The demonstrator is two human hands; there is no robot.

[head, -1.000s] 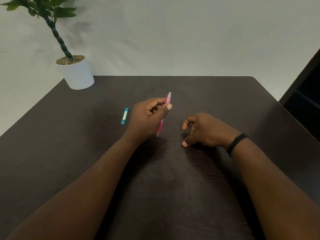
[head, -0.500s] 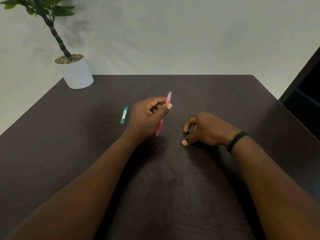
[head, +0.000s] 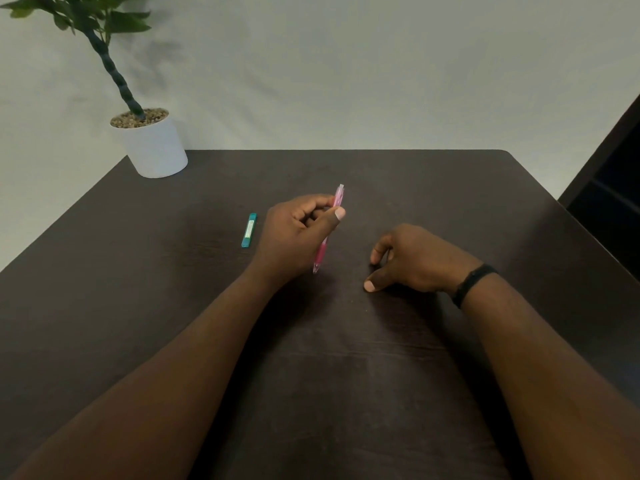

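Note:
My left hand holds a pink pen at the middle of the dark table, thumb and curled fingers around its upper part. The pen points down toward the tabletop, its clear tip near the surface. My right hand rests on the table just to the right, fingers loosely curled and holding nothing, a black band on the wrist. A small teal case lies flat on the table a little to the left of my left hand.
A white pot with a green plant stands at the table's far left corner. A pale wall runs behind the table. A dark piece of furniture rises beside the table's right edge.

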